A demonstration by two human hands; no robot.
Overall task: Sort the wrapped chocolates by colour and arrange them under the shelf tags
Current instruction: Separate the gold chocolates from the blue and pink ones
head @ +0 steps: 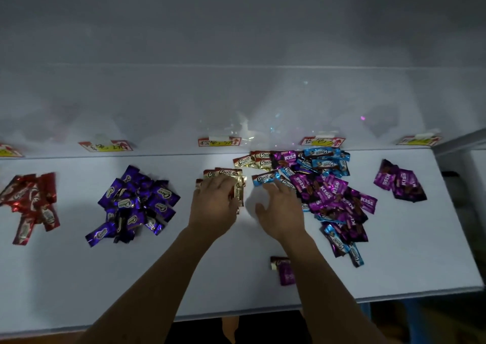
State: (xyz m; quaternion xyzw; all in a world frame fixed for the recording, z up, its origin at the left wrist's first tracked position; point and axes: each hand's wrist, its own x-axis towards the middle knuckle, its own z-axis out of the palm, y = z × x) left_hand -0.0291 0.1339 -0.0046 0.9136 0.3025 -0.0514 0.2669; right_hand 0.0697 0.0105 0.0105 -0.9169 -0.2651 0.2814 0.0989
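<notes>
The left hand (214, 201) lies on the gold chocolates (226, 172), maybe to bunch them under their tag (219, 141); I cannot tell if it grips. The right hand (278, 209), fingers spread, touches a blue chocolate (264, 179), likely to sort it.

Between the left hand (214, 201) and the right hand (278, 212) a narrow strip of bare bench (249, 251) lay open, widening toward the person. Just right of the right hand the mixed heap (331, 193) blocked the way, a stray magenta chocolate (285, 275) lay by that forearm, and a bare gap opened before the magenta pile (399, 181). Left of the left hand, bare bench reached the purple pile (136, 201).
</notes>
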